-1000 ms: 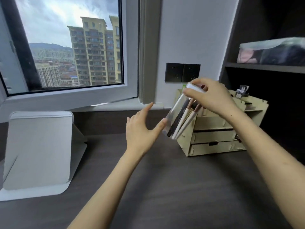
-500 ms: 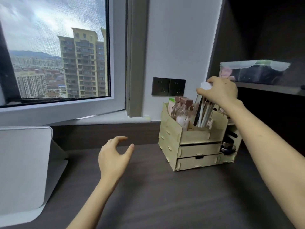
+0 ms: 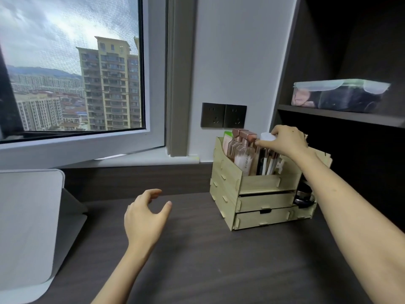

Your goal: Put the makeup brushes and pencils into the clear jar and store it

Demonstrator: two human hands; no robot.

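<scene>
Left hand (image 3: 144, 218) hovers over the dark desk (image 3: 197, 260), nearest the camera, fingers (image 3: 153, 194) loosely curled and spread, holding nothing. Grey stand (image 3: 28, 227) sits at the left edge of the desk, well apart from the action. Further back, right hand (image 3: 285, 140) reaches out to the wooden organizer (image 3: 258, 202) at the desk's rear right, fingers closed over the white lid (image 3: 267, 136) of the clear jar (image 3: 264, 159). Jar stands roughly upright in the organizer's top compartment, just beside the rose-capped bottles (image 3: 242, 150); makeup brushes and pencils (image 3: 270, 164) show inside it through the wall. Cannot tell if the jar bottom is seated on the compartment floor, front panel hides it. Two drawers below are shut. Behind, wall sockets (image 3: 223, 115), window (image 3: 70, 66), a lidded box (image 3: 337, 95) on the dark shelf to the right.

Step judged: storing, last part of task; filling looks done. Next move likely calls for releasing the lid once the jar is settled, and lifting the hand straight up so the neighbouring bottles don't get knocked.
</scene>
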